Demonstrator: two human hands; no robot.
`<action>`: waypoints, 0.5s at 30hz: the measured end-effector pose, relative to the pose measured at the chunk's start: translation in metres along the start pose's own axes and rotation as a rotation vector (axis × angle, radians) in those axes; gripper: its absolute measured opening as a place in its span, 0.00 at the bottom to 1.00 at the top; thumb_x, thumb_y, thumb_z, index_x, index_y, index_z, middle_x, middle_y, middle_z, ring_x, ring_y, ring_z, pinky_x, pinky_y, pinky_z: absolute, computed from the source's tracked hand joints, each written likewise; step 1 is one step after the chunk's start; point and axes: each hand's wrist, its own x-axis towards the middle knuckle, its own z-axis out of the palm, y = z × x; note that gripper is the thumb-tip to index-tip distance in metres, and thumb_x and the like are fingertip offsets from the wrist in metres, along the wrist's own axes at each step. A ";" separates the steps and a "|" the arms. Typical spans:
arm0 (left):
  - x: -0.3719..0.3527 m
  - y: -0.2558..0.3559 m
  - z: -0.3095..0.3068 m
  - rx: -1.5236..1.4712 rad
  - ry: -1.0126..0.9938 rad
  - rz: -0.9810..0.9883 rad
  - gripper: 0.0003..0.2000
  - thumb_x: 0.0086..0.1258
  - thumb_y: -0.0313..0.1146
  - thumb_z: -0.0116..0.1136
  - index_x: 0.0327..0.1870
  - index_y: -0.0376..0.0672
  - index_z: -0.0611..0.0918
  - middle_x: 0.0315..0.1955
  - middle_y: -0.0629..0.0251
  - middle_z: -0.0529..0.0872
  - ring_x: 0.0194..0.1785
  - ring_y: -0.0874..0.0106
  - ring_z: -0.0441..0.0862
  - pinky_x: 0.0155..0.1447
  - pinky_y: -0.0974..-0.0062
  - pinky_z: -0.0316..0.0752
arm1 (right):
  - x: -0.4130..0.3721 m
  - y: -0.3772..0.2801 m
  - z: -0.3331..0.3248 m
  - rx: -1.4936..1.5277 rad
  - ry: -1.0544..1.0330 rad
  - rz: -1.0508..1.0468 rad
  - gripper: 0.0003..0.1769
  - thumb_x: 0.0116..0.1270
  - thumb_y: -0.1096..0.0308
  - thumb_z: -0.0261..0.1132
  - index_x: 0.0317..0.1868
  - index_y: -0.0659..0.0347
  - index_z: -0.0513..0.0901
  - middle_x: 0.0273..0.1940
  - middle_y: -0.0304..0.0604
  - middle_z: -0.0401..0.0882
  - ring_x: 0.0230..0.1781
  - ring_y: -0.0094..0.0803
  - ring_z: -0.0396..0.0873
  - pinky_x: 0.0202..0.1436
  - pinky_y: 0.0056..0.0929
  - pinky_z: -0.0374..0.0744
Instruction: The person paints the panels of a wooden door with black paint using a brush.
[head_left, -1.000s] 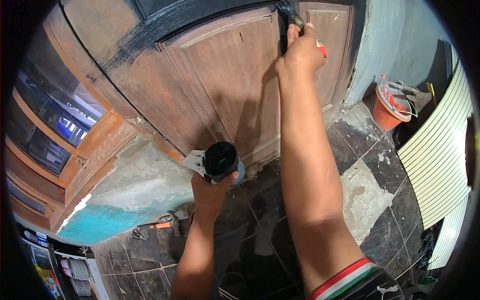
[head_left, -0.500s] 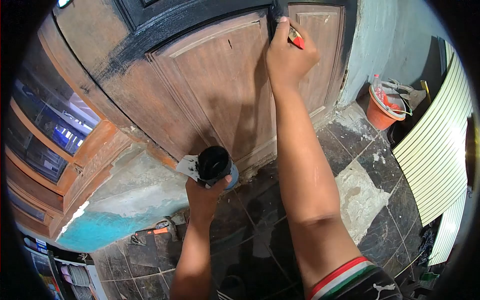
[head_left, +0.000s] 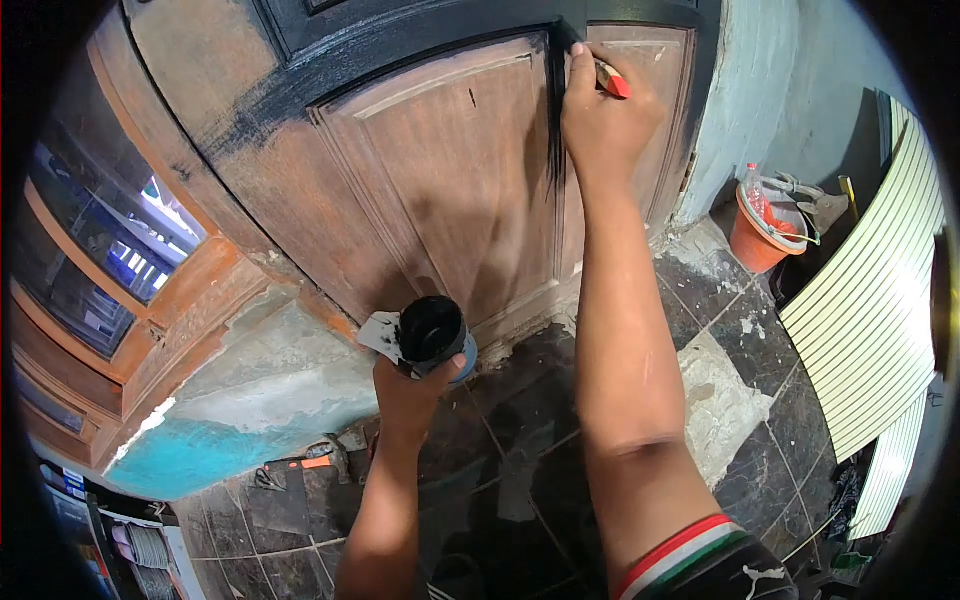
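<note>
My right hand (head_left: 612, 112) is closed around a brush (head_left: 612, 80) with a red-tipped handle, its dark bristles against the upright between two panels of the wooden door (head_left: 450, 170). Black paint covers the door's upper rails and runs down part of that upright; the panels show bare brown wood. Lower down, my left hand (head_left: 410, 395) grips a can (head_left: 432, 330) with a black-coated inside and a blue outside. A pale flat piece (head_left: 380, 335) sticks out at the can's left side, near my thumb and fingers.
An orange bucket (head_left: 762, 235) holding a plastic bottle stands at the right by the wall. Ribbed pale panels (head_left: 870, 290) lean further right. A stained sheet (head_left: 722, 400) lies on the dark tiles. Tools (head_left: 318, 462) rest by the low wall, left.
The black paint on the upright reaches further down than before. My right hand has shifted slightly right and down with the brush; the view has moved a little.
</note>
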 end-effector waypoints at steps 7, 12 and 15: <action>-0.002 0.008 0.000 0.011 -0.022 0.008 0.35 0.60 0.23 0.84 0.71 0.35 0.82 0.64 0.57 0.89 0.69 0.63 0.85 0.77 0.62 0.75 | -0.011 0.005 0.000 -0.092 -0.094 -0.120 0.05 0.68 0.71 0.76 0.40 0.63 0.93 0.36 0.54 0.89 0.36 0.56 0.89 0.42 0.47 0.85; -0.001 0.011 0.001 0.002 -0.023 0.007 0.35 0.59 0.23 0.85 0.71 0.35 0.82 0.65 0.57 0.89 0.69 0.63 0.85 0.77 0.62 0.75 | -0.009 -0.007 -0.001 -0.131 -0.140 -0.103 0.05 0.69 0.71 0.76 0.40 0.64 0.93 0.38 0.54 0.90 0.38 0.55 0.89 0.43 0.47 0.86; 0.000 0.008 0.000 0.015 -0.012 0.002 0.36 0.59 0.24 0.86 0.71 0.35 0.82 0.65 0.57 0.89 0.69 0.63 0.85 0.77 0.62 0.75 | -0.015 -0.006 0.004 -0.131 -0.109 -0.156 0.06 0.69 0.71 0.75 0.41 0.65 0.93 0.38 0.54 0.90 0.39 0.56 0.89 0.44 0.47 0.86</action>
